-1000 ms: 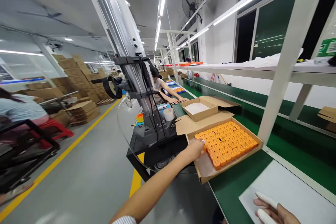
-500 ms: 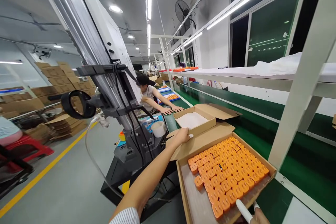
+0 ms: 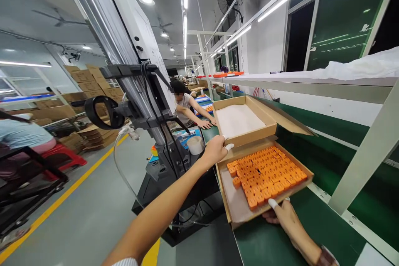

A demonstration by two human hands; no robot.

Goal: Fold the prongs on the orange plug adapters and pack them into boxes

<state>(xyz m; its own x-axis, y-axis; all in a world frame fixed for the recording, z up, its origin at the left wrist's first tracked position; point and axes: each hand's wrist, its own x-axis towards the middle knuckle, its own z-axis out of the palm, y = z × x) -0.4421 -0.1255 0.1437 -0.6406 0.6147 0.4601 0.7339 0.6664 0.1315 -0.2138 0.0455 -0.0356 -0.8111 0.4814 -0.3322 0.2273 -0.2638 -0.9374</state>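
Observation:
My left hand (image 3: 216,150), with white covers on its fingertips, is closed on the near left corner of a shallow cardboard box (image 3: 254,136) lined with a white sheet. That box overlaps the far side of a second cardboard box (image 3: 227,204), which holds rows of small orange square blocks (image 3: 268,174). One orange block (image 3: 237,182) sticks out from the rows on the left. At the front edge of this second box, my right hand (image 3: 285,215) grips the wall, its covered thumb on top and other fingers partly hidden underneath.
A green work surface (image 3: 286,241) runs beneath the boxes. On the left stands a metal column machine (image 3: 137,91) with a black handle (image 3: 99,113) and a tape roll (image 3: 195,145). A white post (image 3: 358,158) rises on the right. A co-worker (image 3: 187,106) leans over the bench beyond.
The lined box has come nearer, and now covers the flap between the boxes. My left hand moved with it. The view has shifted, showing more of my right hand and forearm.

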